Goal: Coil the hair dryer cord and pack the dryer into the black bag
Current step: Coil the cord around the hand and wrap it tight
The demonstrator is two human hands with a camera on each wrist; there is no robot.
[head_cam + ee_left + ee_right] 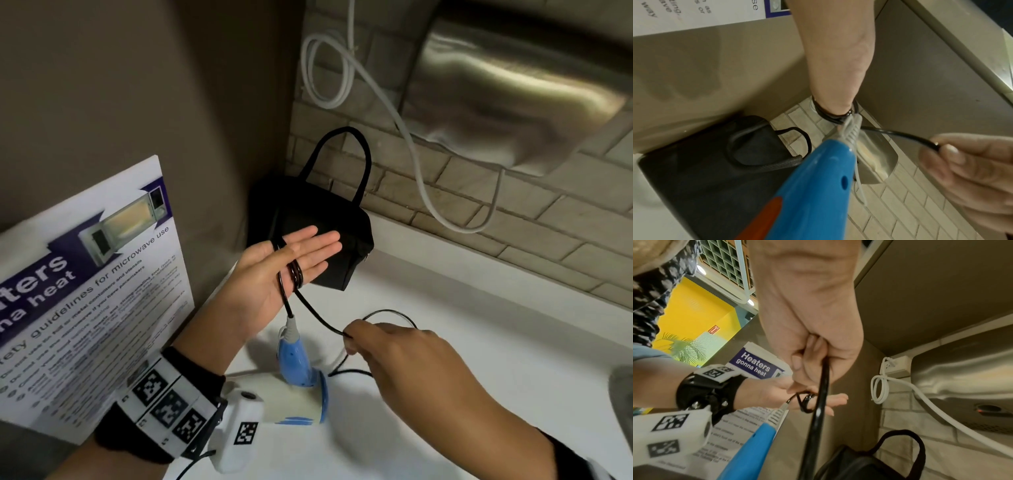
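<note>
My left hand [308, 250] is held palm up with straight fingers, and the black cord [318, 317] is wound around it in several loops [830, 117]. My right hand [352, 339] pinches the cord a short way along, to the right and lower. More slack cord curls on the counter beyond it. The blue and white hair dryer [294, 359] lies on the counter below my left hand, handle [813, 186] pointing up. The black bag [298, 209] stands against the wall corner behind my left hand, handles up. In the right wrist view the cord [818, 410] runs down from my pinching fingers [812, 356].
A microwave safety poster [85, 291] leans at the left. A steel hand dryer [507, 85] hangs on the tiled wall at upper right, with a white cable [342, 75] looping below the socket. The white counter [479, 325] extends right to a sink edge [621, 394].
</note>
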